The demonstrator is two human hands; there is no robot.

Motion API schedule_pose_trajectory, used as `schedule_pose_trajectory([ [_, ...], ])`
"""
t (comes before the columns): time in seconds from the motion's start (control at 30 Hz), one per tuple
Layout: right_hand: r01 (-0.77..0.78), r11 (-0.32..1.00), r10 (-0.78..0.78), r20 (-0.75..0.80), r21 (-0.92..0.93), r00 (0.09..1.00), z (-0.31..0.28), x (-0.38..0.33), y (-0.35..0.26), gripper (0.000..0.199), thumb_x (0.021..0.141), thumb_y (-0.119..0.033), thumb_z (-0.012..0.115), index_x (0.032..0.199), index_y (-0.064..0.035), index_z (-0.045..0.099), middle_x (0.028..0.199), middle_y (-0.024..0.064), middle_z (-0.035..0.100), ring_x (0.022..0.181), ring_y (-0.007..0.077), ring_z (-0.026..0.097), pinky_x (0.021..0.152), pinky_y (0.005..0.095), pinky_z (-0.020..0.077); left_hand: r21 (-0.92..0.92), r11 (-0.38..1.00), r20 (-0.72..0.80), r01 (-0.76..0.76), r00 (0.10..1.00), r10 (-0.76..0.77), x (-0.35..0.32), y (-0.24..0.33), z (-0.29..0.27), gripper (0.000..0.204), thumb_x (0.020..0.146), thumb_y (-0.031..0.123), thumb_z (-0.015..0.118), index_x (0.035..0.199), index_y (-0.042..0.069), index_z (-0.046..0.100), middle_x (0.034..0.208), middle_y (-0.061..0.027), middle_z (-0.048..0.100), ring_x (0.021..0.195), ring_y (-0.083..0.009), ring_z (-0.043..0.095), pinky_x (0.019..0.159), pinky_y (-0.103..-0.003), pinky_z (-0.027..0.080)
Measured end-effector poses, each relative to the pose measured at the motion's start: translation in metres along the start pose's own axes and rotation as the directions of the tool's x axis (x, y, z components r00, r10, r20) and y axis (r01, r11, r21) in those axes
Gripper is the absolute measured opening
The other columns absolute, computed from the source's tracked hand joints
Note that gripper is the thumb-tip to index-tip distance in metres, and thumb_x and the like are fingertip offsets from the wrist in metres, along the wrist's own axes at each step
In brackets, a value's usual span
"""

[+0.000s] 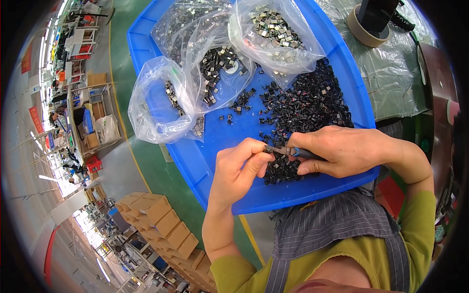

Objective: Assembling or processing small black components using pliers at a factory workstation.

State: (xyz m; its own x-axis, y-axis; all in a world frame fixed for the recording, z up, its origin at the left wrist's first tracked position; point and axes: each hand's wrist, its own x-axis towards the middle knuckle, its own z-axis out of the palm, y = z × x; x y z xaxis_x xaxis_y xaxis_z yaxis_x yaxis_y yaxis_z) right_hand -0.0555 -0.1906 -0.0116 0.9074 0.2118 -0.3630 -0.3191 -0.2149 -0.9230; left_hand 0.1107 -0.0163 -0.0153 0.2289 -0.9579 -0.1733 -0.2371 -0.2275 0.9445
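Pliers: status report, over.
Right hand closed on pliers; left hand pinching small dark piece at their tip. Loose black pieces in blue tray below. Plastic bags beyond, apart from hands.

On my feed, the left forearm (218,228) rises nearly upright to the left hand (234,168), its thumb pinched toward the index finger and the other fingers curled in. I have the right forearm (413,158) bent in from the side, the right hand (344,146) back-up in a closed grip, thumb below (fingertips aimed left). How tightly its lower fingers curl, I can't tell; the palm hides them.
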Motion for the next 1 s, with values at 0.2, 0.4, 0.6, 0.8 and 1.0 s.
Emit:
schedule_pose_trajectory([
  [0.2, 0.067, 0.996, -0.071, -0.080, -0.056, 0.994, 0.004, -0.001, 0.003, 0.032, 0.093, -0.026, 0.056, 0.099, 0.0014, 0.042, 0.076, 0.0246, 0.058, 0.079, 0.0460, 0.057, 0.067, 0.0517, 0.0419, -0.033, 0.999, 0.015, 0.032, 0.999, -0.031, 0.002, 0.001, -0.001, 0.013, 0.093, 0.010, 0.058, 0.085, 0.001, 0.062, 0.056, -0.0015, 0.055, 0.049, -0.0074, 0.051, 0.045, -0.023, 0.037],
  [0.4, 0.126, 0.990, -0.130, -0.056, -0.060, 0.990, 0.008, 0.001, 0.009, 0.032, 0.093, -0.026, 0.056, 0.100, 0.0017, 0.041, 0.078, 0.0240, 0.058, 0.079, 0.0458, 0.057, 0.066, 0.0513, 0.0424, -0.070, 0.997, 0.076, 0.016, 0.997, -0.010, 0.002, 0.000, -0.006, 0.013, 0.092, 0.009, 0.058, 0.084, 0.000, 0.062, 0.056, -0.0020, 0.055, 0.049, -0.0075, 0.052, 0.044, -0.023, 0.038],
  [0.6, 0.099, 0.985, -0.114, -0.104, -0.141, 0.988, 0.009, 0.002, 0.009, 0.030, 0.092, -0.023, 0.057, 0.099, 0.0020, 0.043, 0.075, 0.0237, 0.059, 0.077, 0.0452, 0.058, 0.065, 0.0513, 0.0430, -0.004, 1.000, 0.042, 0.023, 0.999, -0.023, 0.002, 0.000, -0.002, 0.009, 0.090, 0.007, 0.060, 0.086, 0.000, 0.062, 0.057, -0.0028, 0.056, 0.049, -0.0083, 0.053, 0.044, -0.024, 0.039],
  [0.8, 0.054, 0.998, -0.057, -0.161, -0.023, 0.985, 0.011, 0.001, 0.000, 0.028, 0.091, -0.020, 0.058, 0.099, 0.0026, 0.043, 0.073, 0.0252, 0.059, 0.074, 0.0456, 0.058, 0.063, 0.0515, 0.0428, 0.577, 0.773, -0.146, -0.264, 0.898, 0.416, 0.001, -0.002, 0.014, 0.012, 0.077, -0.001, 0.069, 0.084, -0.001, 0.059, 0.065, -0.0095, 0.054, 0.051, -0.0252, 0.049, 0.047, -0.033, 0.039],
  [1.0, 0.057, 0.995, -0.073, -0.215, -0.078, 0.974, 0.012, 0.000, 0.003, 0.027, 0.091, -0.019, 0.058, 0.096, 0.0025, 0.044, 0.070, 0.0242, 0.058, 0.074, 0.0450, 0.058, 0.064, 0.0509, 0.0432, 0.253, 0.967, -0.188, -0.015, 0.980, 0.064, 0.000, 0.002, 0.015, 0.008, 0.087, 0.004, 0.062, 0.090, -0.002, 0.060, 0.066, -0.0080, 0.058, 0.056, -0.0173, 0.057, 0.051, -0.028, 0.045],
])
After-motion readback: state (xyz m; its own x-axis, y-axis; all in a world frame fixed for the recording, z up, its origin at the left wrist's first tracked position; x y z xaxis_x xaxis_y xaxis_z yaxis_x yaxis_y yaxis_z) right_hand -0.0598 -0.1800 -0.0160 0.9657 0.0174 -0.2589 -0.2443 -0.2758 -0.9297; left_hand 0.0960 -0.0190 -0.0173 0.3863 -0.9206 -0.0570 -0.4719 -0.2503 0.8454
